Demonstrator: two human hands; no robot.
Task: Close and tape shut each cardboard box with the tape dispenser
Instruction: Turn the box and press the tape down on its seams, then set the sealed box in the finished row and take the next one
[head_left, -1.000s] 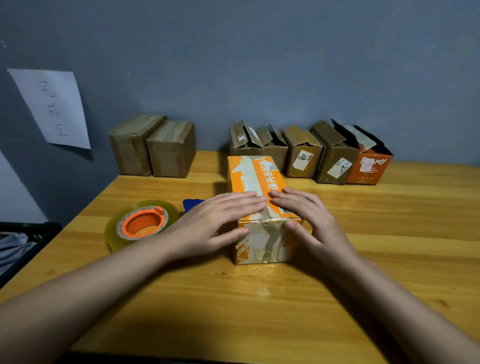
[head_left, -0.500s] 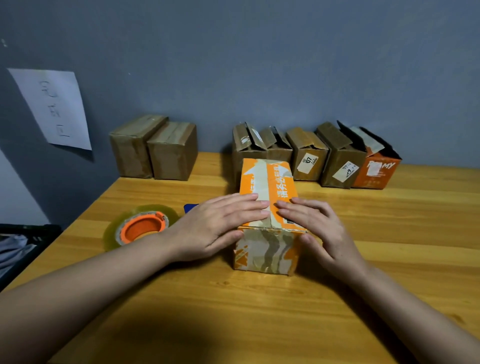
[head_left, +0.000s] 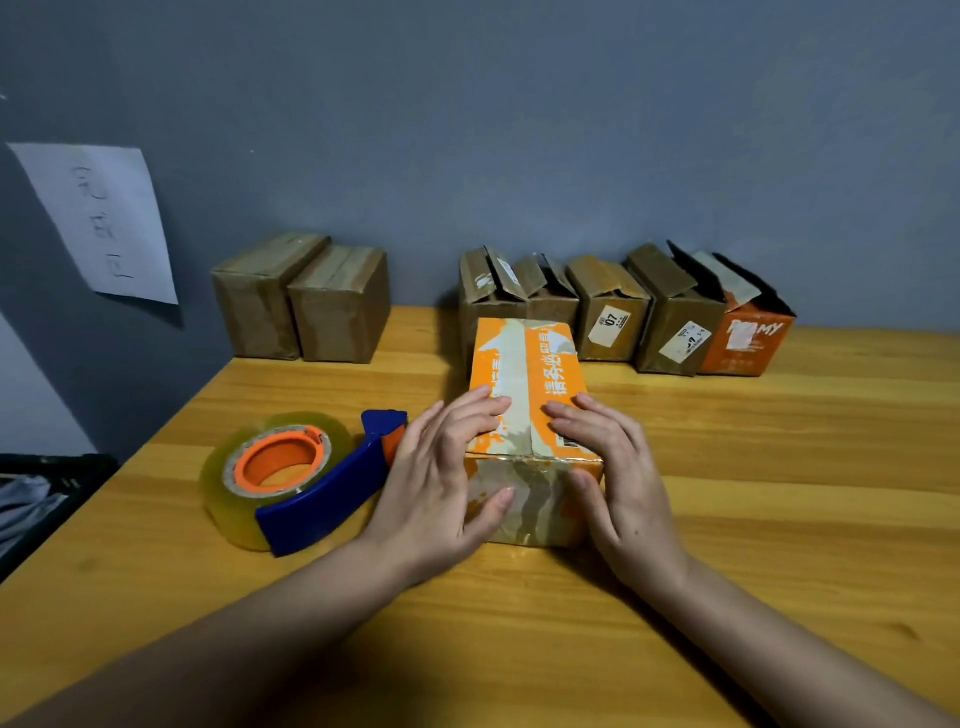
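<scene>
An orange cardboard box (head_left: 527, 410) with white printing lies on the wooden desk (head_left: 779, 519), its long side pointing away from the person, its top flaps closed and meeting along a middle seam. Both hands rest on the near end of this box. The left hand (head_left: 441, 483) lies on the left half of the top with straight fingers, and its thumb presses on the near end face. The right hand (head_left: 618, 483) lies on the right half of the top in the same way, fingers straight, its thumb against the near right corner. The fingertips of the two hands are close on each side of the seam but do not touch. Just to the left of the orange box, beside the left hand, lies the tape dispenser (head_left: 311, 493): a blue handle with an orange core and a thick roll of clear tape, flat on the desk. Behind the orange box, against the grey wall (head_left: 519, 130), stands a row of four brown boxes (head_left: 602, 317) with their flaps raised, and at the right end of the row an orange box with open flaps (head_left: 743, 343). To the far left of the orange box, also at the wall, stand two closed brown boxes (head_left: 306, 306) touching each other. A white paper sheet (head_left: 104, 218) with handwriting hangs on the left wall above them.
</scene>
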